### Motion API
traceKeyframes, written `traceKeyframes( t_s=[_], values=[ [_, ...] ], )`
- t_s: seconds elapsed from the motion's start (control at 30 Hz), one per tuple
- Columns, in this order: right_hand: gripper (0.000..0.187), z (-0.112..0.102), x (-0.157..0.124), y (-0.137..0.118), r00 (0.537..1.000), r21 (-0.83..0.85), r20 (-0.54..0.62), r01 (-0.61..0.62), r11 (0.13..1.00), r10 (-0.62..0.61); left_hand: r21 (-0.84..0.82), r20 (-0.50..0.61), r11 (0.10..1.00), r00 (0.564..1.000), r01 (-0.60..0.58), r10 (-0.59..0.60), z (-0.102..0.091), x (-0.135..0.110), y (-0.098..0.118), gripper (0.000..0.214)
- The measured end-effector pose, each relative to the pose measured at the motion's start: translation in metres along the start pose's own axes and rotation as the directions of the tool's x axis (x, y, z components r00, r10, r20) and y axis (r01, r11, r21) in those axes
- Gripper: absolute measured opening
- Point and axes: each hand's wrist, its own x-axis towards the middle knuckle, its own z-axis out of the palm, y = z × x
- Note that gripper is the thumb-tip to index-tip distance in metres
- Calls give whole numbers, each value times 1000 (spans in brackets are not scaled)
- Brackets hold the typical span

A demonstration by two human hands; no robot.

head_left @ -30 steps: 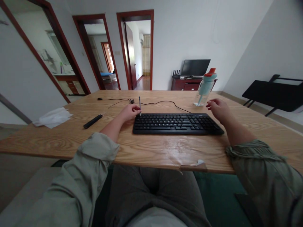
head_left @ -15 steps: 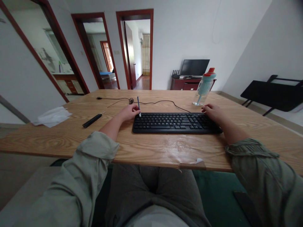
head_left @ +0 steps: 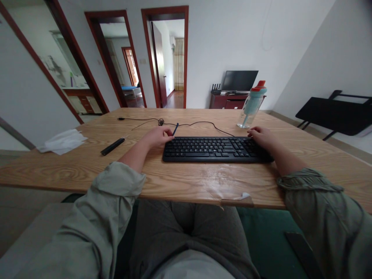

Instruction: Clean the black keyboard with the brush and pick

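A black keyboard (head_left: 206,150) lies on the wooden table in front of me. My left hand (head_left: 159,136) is at its upper left corner, fingers pinched around a slim blue stick (head_left: 176,128). The stick leans to the right, with its lower end hidden behind the fingers. Over the keyboard's right end lies my right hand (head_left: 261,137), its fingers curled at the far edge and gripping that end. The keyboard's black cable (head_left: 200,123) runs behind it to a small bundle and a plug on the left.
A clear bottle (head_left: 250,106) with a red and teal lid stands beyond my right hand. Left of my left arm lie a slim black tool (head_left: 112,147) with a thin tip and crumpled white tissue (head_left: 62,142). The table's front edge (head_left: 188,200) has a peeling patch.
The blue stick has tipped from nearly upright to leaning right, and its white lower tip is now hidden. My left hand has turned slightly over the keyboard's corner. My right hand stays put.
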Motion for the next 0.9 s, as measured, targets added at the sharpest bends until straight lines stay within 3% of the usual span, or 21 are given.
traceKeyframes(
  t_s=[0.4,0.63,0.9],
  values=[
    [20,1,1,0,999,-49,29,-27,998,29,-74,149,997,988,-32,43,-11,-9,10,33],
    [20,2,1,1,999,-91,33,-17,996,20,-186,204,982,976,-39,77,-7,-11,9,38],
    [22,1,2,2,998,-102,51,-22,995,27,-263,301,965,950,-2,84,-11,-16,12,40]
  ],
)
